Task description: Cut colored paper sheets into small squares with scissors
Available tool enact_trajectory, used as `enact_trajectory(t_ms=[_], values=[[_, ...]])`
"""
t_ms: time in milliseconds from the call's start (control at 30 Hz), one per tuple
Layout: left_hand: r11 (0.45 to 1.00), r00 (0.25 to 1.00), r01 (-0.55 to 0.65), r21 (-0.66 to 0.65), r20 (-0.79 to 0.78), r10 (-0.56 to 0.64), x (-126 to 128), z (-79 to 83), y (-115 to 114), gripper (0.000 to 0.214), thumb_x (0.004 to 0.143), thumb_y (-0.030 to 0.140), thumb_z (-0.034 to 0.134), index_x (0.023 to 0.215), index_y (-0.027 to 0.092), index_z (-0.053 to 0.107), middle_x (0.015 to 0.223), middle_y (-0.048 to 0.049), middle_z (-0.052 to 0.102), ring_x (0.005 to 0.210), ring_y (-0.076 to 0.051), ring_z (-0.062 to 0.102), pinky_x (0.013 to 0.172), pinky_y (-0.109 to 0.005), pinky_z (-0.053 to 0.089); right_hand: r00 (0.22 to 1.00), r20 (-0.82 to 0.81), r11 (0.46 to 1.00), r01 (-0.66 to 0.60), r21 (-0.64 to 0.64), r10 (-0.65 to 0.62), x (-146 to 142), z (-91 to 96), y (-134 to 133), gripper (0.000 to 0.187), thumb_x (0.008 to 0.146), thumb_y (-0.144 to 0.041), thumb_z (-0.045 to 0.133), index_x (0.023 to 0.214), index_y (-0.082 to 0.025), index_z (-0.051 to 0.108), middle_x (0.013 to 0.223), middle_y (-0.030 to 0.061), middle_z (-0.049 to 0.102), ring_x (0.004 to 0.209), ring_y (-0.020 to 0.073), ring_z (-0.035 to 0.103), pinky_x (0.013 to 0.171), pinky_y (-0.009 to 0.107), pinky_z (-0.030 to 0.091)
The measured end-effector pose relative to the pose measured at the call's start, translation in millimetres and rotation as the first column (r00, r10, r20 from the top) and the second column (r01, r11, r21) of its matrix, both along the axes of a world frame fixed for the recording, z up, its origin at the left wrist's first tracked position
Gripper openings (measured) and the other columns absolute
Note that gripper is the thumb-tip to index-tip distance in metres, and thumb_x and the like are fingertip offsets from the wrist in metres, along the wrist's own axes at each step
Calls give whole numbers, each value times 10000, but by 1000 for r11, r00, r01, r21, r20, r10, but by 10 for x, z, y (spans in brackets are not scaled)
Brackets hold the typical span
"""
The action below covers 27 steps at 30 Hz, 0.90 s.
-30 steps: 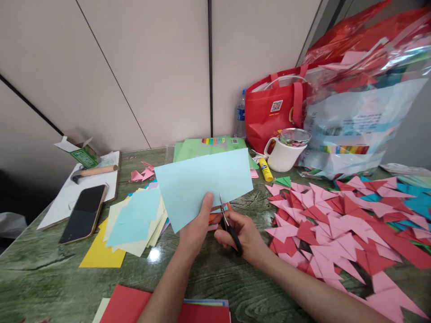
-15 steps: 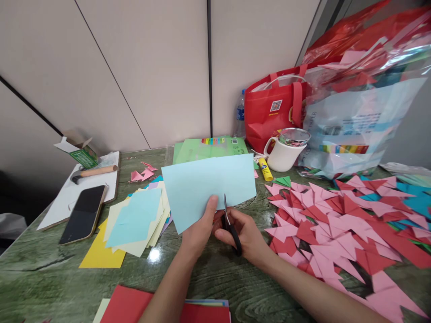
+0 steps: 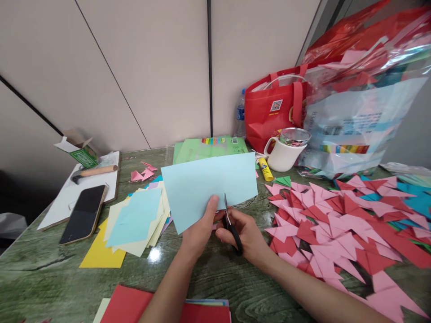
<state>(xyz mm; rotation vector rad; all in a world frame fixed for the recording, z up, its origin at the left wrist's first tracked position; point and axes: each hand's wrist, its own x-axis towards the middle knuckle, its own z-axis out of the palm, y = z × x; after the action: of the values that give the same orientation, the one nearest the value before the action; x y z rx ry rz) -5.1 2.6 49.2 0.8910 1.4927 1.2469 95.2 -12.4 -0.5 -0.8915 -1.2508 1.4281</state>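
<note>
My left hand (image 3: 201, 229) pinches the lower edge of a light blue paper sheet (image 3: 202, 186), held up above the green table (image 3: 47, 273), thumb on its front. My right hand (image 3: 247, 237) grips black-handled scissors (image 3: 230, 224); the blade tips point up into the sheet's bottom edge, just right of my left thumb. Both hands are closed on what they hold.
A stack of pale yellow, blue and yellow paper squares (image 3: 134, 224) lies at left, beside a phone (image 3: 84, 213) and a hammer (image 3: 92, 172). Folded pink and red paper shapes (image 3: 336, 220) cover the right. Behind: a white mug (image 3: 284, 152), glue stick (image 3: 265, 169), red bag (image 3: 274, 110), plastic bag (image 3: 357, 116).
The blue sheet has shifted slightly right and levelled out, and the scissors have moved a little right along with it, their tips now at its lower edge.
</note>
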Motion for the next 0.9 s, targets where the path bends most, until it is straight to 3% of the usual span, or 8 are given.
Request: enact_trajectory(t_ms=[133,333,567,733,900], values=[[1000,999,-18,11,-35,19,3,0,0,193,665,313,629,776,157,655,737,-55,677,732,-167,631,801,-290,468,1000,-2,1000,4,-7,-4,-6,5,4,258,653,-370,665,752,-166,545,579,-35,473,497,85,410,499,214,377],[998,997,-38,51,-70,41,-18,-78,18,248,653,337,637,836,171,654,864,-63,672,776,-171,625,831,-303,453,1000,20,1000,15,-2,-15,-9,17,2,248,656,-366,663,734,-163,543,551,-39,469,476,78,404,469,204,370],[998,997,-20,58,-71,24,-26,-117,31,263,636,375,642,793,164,655,828,-63,674,797,-181,618,864,-314,428,999,43,999,31,-31,-29,-24,-7,6,268,668,-393,641,728,-154,536,518,-41,504,440,77,440,418,196,371],[995,992,-24,99,-123,36,-52,-175,43,292,654,398,618,838,173,642,921,-65,659,851,-186,607,890,-321,405,999,31,999,18,-43,-17,-26,11,4,268,665,-389,644,716,-152,528,514,-42,510,421,74,445,401,196,372],[994,987,-35,100,-153,51,-43,-170,42,255,642,382,632,780,168,642,845,-69,670,968,-210,566,958,-338,340,1000,-4,998,25,-51,-25,-20,1,2,255,654,-345,663,723,-162,500,548,-31,540,469,88,481,450,205,398]])
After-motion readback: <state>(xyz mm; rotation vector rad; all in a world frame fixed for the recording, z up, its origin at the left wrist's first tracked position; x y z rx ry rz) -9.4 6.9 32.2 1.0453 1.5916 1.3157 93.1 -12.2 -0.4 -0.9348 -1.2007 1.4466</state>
